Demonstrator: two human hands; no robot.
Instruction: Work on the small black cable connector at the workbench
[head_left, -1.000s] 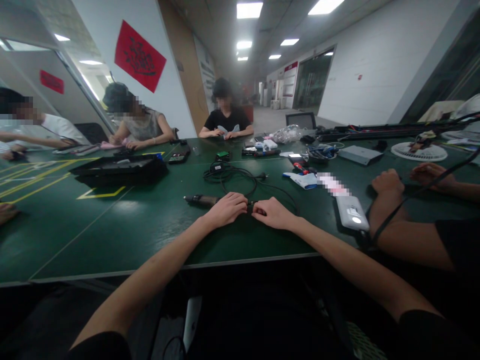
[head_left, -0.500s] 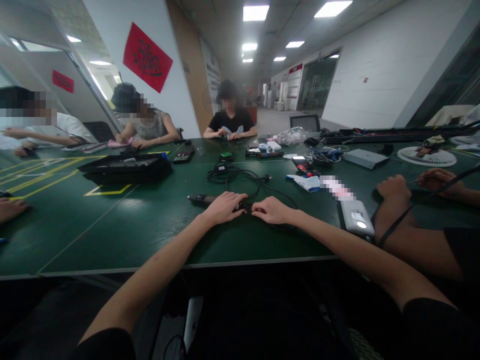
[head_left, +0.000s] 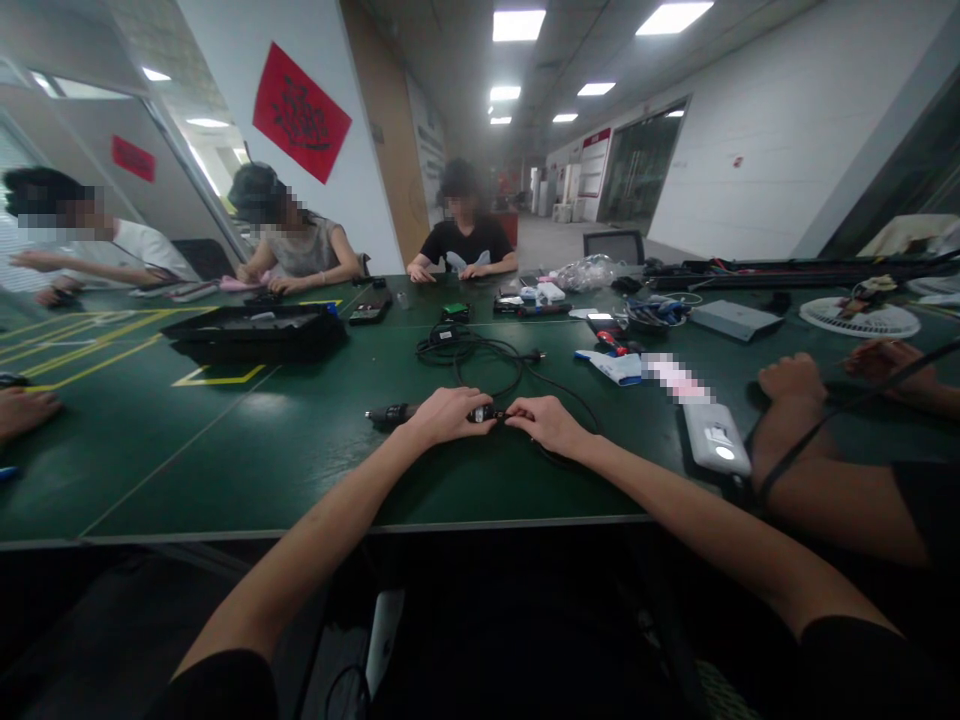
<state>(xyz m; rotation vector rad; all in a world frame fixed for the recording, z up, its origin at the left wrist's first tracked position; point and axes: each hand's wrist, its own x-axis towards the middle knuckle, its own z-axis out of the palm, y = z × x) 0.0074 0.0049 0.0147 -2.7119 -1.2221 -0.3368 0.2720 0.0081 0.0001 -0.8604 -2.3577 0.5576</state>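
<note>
The left hand [head_left: 446, 415] gripped one dark cylindrical tool [head_left: 391, 414] at a green tabletop [head_left: 247, 470] while the right hand [head_left: 553, 424] pinched one small dark connector [head_left: 501, 414] at its rear, near one coiled black cable [head_left: 448, 346].

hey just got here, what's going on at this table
A person sits at a green table, both bare hands on a dark cylindrical tool. The left hand grips its body, with the tool's tip pointing left. The right hand has its fingers at the other end; exactly what they pinch is too small to tell. A looped black cable lies just beyond, and a black tray sits farther left. Other people are seated around.
</note>
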